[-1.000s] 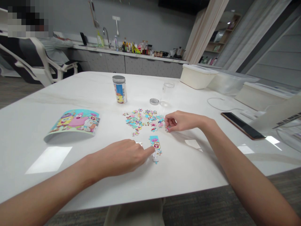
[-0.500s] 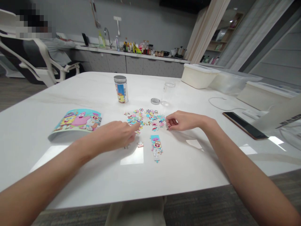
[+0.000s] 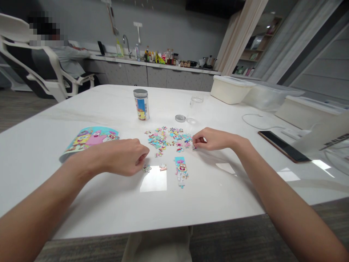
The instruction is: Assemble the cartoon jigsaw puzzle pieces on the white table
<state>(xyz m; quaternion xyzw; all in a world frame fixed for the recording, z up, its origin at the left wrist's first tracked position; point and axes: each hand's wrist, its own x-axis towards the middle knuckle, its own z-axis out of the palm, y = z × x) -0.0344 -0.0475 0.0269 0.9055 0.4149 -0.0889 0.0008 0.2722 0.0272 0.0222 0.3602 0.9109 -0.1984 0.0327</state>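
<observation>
My left hand (image 3: 129, 156) is closed, its fingertips curled under and hidden, just left of a loose puzzle piece (image 3: 147, 168). Whatever it may hold cannot be made out. Another loose piece (image 3: 163, 167) lies a little to the right. My right hand (image 3: 206, 139) pinches a small jigsaw piece (image 3: 194, 147) at the right side of the scattered pieces (image 3: 157, 140). Below them, a joined strip of puzzle (image 3: 181, 171) shows a cartoon figure on a blue ground. A curved picture sheet (image 3: 85, 140) with cartoon characters lies partly behind my left forearm.
Behind the pieces stand a lidded picture jar (image 3: 141, 104), a metal lid (image 3: 180, 118) and a clear jar (image 3: 196, 108). To the right are a phone (image 3: 283, 146), a cable and storage boxes (image 3: 230, 89). A person (image 3: 65, 58) sits at the far left.
My left hand has drawn back left from the scattered pieces, and its fingers have curled in. My right hand stays in nearly the same place.
</observation>
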